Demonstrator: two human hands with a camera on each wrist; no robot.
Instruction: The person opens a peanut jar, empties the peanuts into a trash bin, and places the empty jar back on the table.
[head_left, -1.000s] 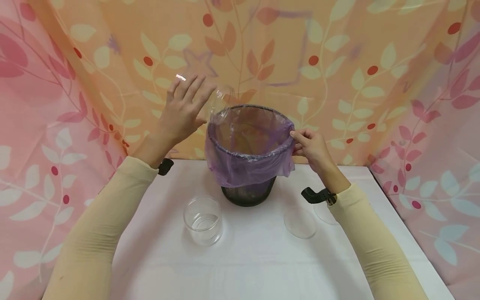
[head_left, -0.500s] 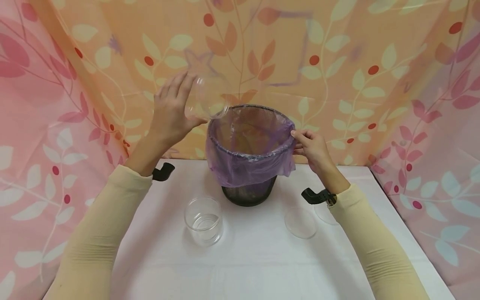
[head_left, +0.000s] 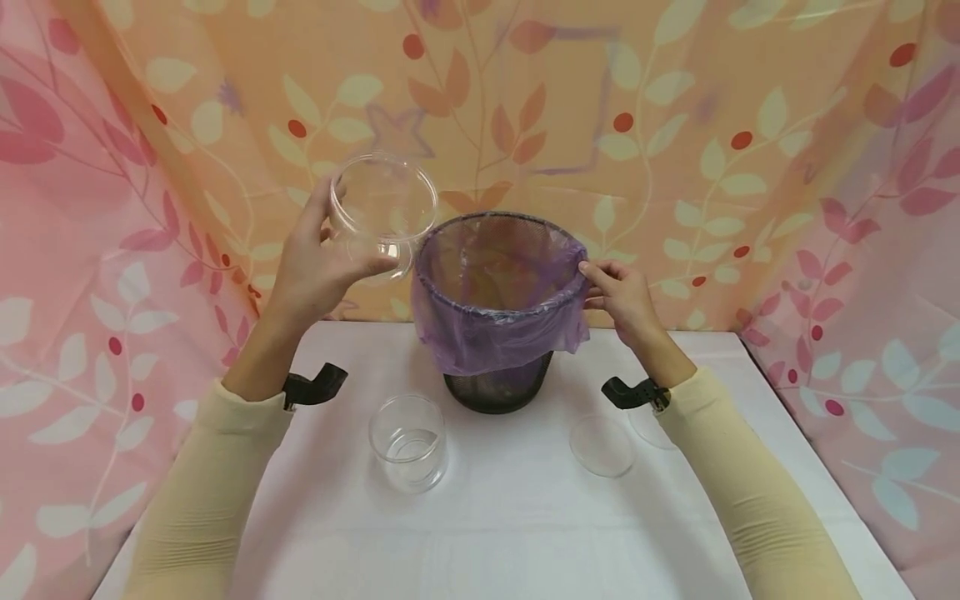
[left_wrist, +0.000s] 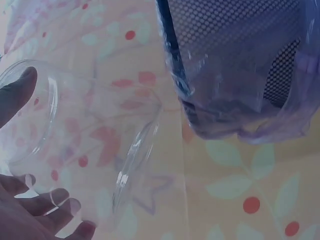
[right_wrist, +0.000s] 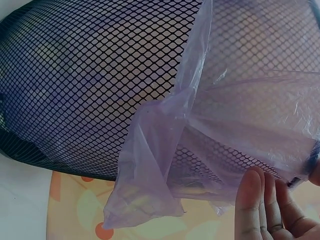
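Clear jar (head_left: 382, 208) in L hand (head_left: 318, 262), R hand (head_left: 622, 296) pinching bin liner (head_left: 498, 329)

Both arms in snug pale-yellow ribbed sleeves (head_left: 202, 492) ending short of the wrists, a black wrist-camera mount (head_left: 313, 388) strapped left of the mesh wastebasket (head_left: 498, 392), its twin (head_left: 628, 392) right of it, hands bare.

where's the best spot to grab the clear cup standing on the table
Probably around the side wall of the clear cup, coming from its left or from above with fingers wrapped round: it stands upright, mouth up, apart from the mesh bin, and the round, smooth wall suits an encircling grip.
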